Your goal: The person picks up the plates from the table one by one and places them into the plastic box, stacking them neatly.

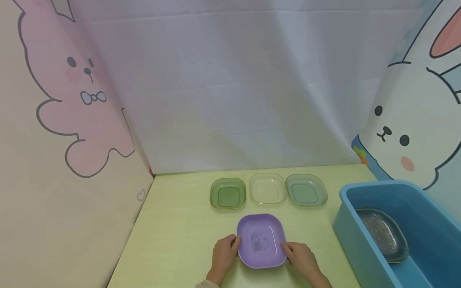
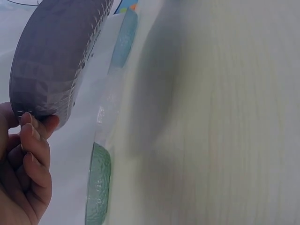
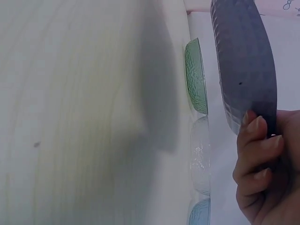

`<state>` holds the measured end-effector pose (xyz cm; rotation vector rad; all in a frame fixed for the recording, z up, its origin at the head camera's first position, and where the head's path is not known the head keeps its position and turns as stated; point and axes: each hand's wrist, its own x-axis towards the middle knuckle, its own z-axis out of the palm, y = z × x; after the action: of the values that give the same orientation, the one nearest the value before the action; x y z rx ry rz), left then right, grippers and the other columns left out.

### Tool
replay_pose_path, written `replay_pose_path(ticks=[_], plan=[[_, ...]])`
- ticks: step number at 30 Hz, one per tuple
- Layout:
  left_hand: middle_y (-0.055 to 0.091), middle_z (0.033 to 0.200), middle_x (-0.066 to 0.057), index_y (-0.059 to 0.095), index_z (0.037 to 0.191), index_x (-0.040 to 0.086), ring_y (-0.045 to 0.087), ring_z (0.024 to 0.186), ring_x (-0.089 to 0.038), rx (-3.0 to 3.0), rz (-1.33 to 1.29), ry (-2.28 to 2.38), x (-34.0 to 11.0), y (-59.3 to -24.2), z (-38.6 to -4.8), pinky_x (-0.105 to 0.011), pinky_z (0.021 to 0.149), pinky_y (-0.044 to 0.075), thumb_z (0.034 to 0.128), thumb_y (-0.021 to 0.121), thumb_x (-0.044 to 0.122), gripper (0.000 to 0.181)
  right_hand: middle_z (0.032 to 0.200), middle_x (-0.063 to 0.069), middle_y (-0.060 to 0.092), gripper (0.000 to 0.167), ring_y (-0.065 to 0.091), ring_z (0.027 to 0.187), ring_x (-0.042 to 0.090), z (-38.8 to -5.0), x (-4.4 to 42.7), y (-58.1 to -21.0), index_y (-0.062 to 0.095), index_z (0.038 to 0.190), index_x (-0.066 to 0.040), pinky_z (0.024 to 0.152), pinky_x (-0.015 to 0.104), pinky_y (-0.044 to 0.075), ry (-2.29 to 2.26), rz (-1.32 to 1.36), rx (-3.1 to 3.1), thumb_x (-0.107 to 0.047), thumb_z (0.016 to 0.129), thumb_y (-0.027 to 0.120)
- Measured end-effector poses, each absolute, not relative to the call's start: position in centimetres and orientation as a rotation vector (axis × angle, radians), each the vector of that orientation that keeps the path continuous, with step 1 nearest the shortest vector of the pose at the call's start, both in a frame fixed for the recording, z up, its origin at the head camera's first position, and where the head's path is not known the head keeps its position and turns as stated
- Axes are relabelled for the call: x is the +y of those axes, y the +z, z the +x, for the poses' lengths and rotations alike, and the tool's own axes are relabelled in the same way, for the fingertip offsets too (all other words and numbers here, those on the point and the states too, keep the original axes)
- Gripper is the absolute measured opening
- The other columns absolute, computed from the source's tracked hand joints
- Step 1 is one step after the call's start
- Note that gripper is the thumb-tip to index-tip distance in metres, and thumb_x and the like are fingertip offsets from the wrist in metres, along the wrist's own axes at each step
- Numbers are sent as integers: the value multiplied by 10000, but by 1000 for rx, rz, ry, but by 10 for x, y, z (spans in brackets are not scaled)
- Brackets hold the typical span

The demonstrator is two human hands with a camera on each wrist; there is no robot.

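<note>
Fingers of the left hand (image 1: 225, 253) and right hand (image 1: 302, 260) grip opposite sides of a square, round-cornered, glossy purple dish (image 1: 261, 241), raised above the pale yellow-green tabletop (image 1: 173, 232). Beyond it, a green translucent dish (image 1: 227, 194), a colourless transparent dish (image 1: 267, 188) and a pale blue translucent dish (image 1: 307, 190) stand in a row; at right, a dark, glossy dish (image 1: 383, 234) lies inside a blue plastic tub (image 1: 354, 244). The work is judged partway, with three dishes aligned and the purple and dark ones outside the row.

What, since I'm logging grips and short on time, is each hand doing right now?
Left hand: holding the purple dish by one side.
Right hand: holding the purple dish by the opposite side.
</note>
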<state>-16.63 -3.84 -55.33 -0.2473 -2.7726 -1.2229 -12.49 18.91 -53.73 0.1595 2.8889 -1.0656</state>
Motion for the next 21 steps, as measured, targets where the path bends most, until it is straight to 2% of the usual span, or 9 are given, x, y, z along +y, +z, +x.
replay_pose_path(ticks=[7, 12, 16, 21], plan=[[446, 443, 109, 528, 582, 169, 329, 385, 32, -2742, -185, -1330, -42, -554, -167, -166, 407, 276, 914, 514, 399, 404, 472, -80, 431, 411, 346, 441, 60, -133, 191, -526, 447, 529, -139, 446, 204, 272, -1067, 160, 2904, -264, 910, 534], [447, 426, 109, 602, 620, 187, 329, 385, 37, -2634, -126, -1388, -47, -557, -166, -164, 428, 289, 932, 501, 354, 368, 482, -65, 452, 398, 366, 455, 74, -142, 196, -512, 492, 556, -110, 454, 218, 283, -1046, 154, 2932, -255, 926, 508], [456, 415, 88, 618, 617, 160, 298, 387, 52, -2570, -99, -1386, -52, -563, -165, -155, 412, 274, 929, 524, 296, 353, 505, -43, 477, 397, 376, 463, 84, -152, 199, -492, 530, 601, -75, 461, 224, 300, -1084, 140, 2952, -239, 955, 456], [465, 417, 76, 617, 619, 139, 274, 379, 68, -2539, -119, -1384, -57, -566, -164, -153, 389, 264, 919, 546, 273, 336, 533, -5, 503, 404, 365, 468, 95, -167, 205, -458, 514, 616, -85, 471, 235, 304, -1110, 64, 3027, -230, 977, 407]])
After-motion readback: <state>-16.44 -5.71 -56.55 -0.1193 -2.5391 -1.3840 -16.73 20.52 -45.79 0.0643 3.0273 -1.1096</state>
